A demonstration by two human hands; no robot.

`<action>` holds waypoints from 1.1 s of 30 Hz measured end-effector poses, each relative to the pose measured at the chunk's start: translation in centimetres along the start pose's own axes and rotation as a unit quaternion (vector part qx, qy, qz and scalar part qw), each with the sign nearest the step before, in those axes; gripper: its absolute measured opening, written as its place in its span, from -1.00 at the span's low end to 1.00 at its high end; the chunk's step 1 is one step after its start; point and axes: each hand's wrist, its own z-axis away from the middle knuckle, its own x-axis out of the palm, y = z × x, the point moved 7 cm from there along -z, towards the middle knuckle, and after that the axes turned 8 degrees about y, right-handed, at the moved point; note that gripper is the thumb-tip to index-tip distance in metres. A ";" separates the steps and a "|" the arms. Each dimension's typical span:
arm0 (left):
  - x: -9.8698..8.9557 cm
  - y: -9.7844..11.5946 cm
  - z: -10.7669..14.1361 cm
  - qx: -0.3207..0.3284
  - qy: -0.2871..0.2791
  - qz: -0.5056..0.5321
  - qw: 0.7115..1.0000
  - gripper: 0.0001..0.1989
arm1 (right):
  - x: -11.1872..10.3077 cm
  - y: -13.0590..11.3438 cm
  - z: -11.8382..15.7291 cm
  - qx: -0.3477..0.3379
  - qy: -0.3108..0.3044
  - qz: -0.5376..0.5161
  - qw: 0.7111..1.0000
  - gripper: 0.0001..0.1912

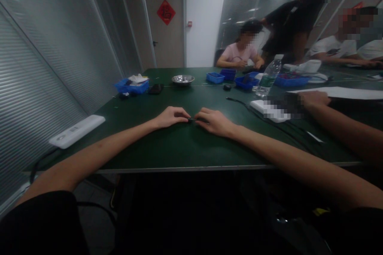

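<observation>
Two-handed fine handling at the tabletop

Work surface: a dark green, flat tabletop [161,147] with a pale front edge. A long white plastic power strip [77,130] lies at the left side. A clear plastic bottle with a green label [269,76] stands beyond the right hand. A round, shiny metal bowl [183,81] sits farther back, near the middle.

Hands: the left hand [172,117] and right hand [215,121] face each other, low over the tabletop. The left thumb and index finger are nearly closed, pinching the small dark item with a thin pale section [190,119]. The right fingers are curled, tips close together; whether they grip the item cannot be told.

Caution: a loose or uneven pinch could let the item slip and drop onto the dark surface, where it would be hard to find. Opposed pull or twist from the two hands could bend the thin section.

Item position: in the narrow gap between the hands, dark end at the left fingertips, pale section pointing toward the right fingertips. Finer detail is too small to resolve.
</observation>
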 end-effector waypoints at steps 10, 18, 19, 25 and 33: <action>0.0 -0.4 -0.2 -0.017 -0.007 0.025 1.000 -0.69 | 0.1 -0.8 -0.1 -0.016 -0.006 0.044 0.999 -0.68; 0.1 -0.7 -0.2 -0.007 0.009 0.051 0.999 -0.70 | 0.7 -0.8 -0.8 0.013 0.019 -0.027 0.999 -0.75; 0.1 -0.6 -0.2 -0.003 0.011 0.046 0.999 -0.71 | 0.7 -0.7 -0.9 0.016 0.021 -0.033 0.999 -0.75; 0.7 -0.7 -0.1 -0.044 -0.054 0.053 0.996 -0.66 | 0.5 -1.1 -0.9 -0.003 0.015 0.026 1.000 -0.70; 0.7 -0.8 -0.1 -0.051 -0.049 0.041 0.997 -0.57 | 0.3 -0.6 -1.2 0.020 0.032 0.018 0.999 -0.74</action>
